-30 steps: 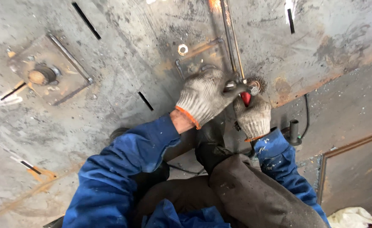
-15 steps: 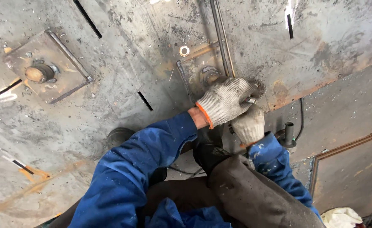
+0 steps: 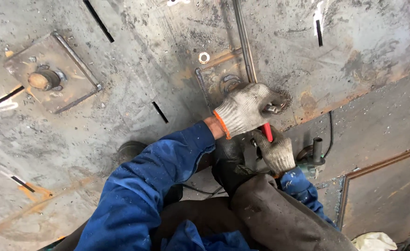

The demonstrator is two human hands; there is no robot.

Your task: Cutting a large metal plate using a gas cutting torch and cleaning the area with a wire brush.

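My left hand (image 3: 248, 108) wears a grey knit glove with an orange cuff and pinches a small metal nut or bolt (image 3: 272, 109) against the steel plate. Just below it, my right hand (image 3: 275, 149), also gloved, grips a red-handled tool (image 3: 266, 132) whose tip points up toward that small part. Both hands work beside a small welded square plate (image 3: 219, 79) with a round boss, where a long thin steel rod (image 3: 243, 42) runs up across the surface.
A second welded square plate with a round stud (image 3: 47, 80) lies at the left. A loose washer (image 3: 204, 57) sits near the rod. An angle grinder (image 3: 313, 155) with a black cable rests to the right. White cloth (image 3: 375, 241) lies at the lower right. My knees fill the bottom.
The view has shifted, so the plates sit lower and further right in frame. My left hand has moved slightly down and right to the plate's edge; my right hand stays under it with the red tool.
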